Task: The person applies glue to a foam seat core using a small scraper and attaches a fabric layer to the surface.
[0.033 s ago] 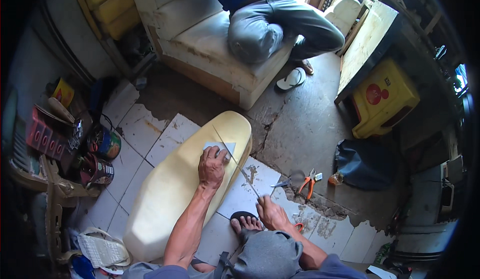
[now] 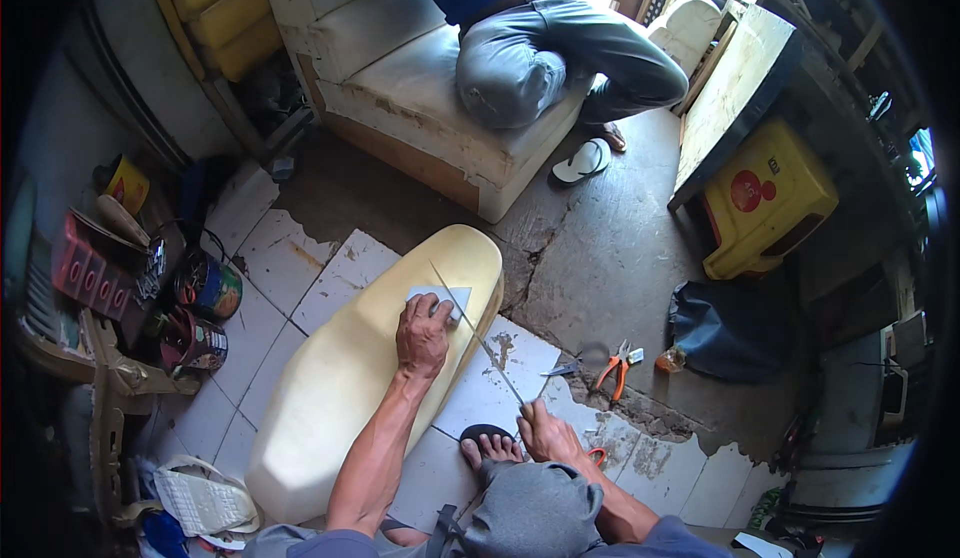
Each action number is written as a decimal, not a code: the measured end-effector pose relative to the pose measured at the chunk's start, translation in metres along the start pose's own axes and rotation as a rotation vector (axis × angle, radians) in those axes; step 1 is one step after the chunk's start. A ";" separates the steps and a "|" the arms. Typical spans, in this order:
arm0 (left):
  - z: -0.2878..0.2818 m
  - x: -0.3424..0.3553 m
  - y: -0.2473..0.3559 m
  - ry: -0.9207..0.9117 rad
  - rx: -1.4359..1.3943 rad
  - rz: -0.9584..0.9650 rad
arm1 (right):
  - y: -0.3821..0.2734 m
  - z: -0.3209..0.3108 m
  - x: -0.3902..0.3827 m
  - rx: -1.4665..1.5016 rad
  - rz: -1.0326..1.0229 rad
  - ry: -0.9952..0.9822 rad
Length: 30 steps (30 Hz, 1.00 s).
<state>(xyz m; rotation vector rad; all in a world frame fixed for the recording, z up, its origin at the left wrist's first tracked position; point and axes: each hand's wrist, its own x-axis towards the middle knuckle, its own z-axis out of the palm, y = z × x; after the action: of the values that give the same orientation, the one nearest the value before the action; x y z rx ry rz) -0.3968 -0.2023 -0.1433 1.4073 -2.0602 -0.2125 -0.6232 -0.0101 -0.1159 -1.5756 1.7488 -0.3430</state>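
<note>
A long cream-yellow foam seat pad (image 2: pixel 340 388) lies lengthwise on the floor in front of me. My left hand (image 2: pixel 422 338) rests on its upper face, fingers bent and pressing down on a small pale flat piece (image 2: pixel 455 296). In my right hand (image 2: pixel 550 431), closed around its near end, is a long thin blade (image 2: pixel 490 350). It slants away to the left, crossing over the pale piece's right side and the foam's edge. Whether it cuts into either one, I cannot tell.
Orange-handled pliers (image 2: pixel 618 370) and a dark cloth bundle (image 2: pixel 725 330) lie to the right. A person (image 2: pixel 530 58) sits on a worn pale couch (image 2: pixel 400 88) ahead. Tins (image 2: pixel 210 288) stand at the left; a yellow plastic stool (image 2: pixel 770 198) is at the right.
My right hand and the blade have shifted slightly toward me and to the right. My left hand stays put on the pale piece.
</note>
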 end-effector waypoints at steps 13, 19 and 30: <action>-0.030 0.030 -0.002 -0.211 0.172 0.058 | 0.137 0.034 -0.074 -0.142 0.288 0.481; -0.057 0.010 0.030 -0.233 0.158 0.433 | 0.007 -0.021 0.024 0.283 -0.013 0.433; -0.082 -0.025 0.080 -0.225 -0.152 0.214 | -0.061 -0.032 0.094 0.827 -0.103 0.153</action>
<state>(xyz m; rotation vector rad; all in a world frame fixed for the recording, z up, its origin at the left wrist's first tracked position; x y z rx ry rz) -0.4065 -0.1299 -0.0514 1.1050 -2.3050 -0.4437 -0.5967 -0.1202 -0.0871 -1.0397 1.3495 -1.0990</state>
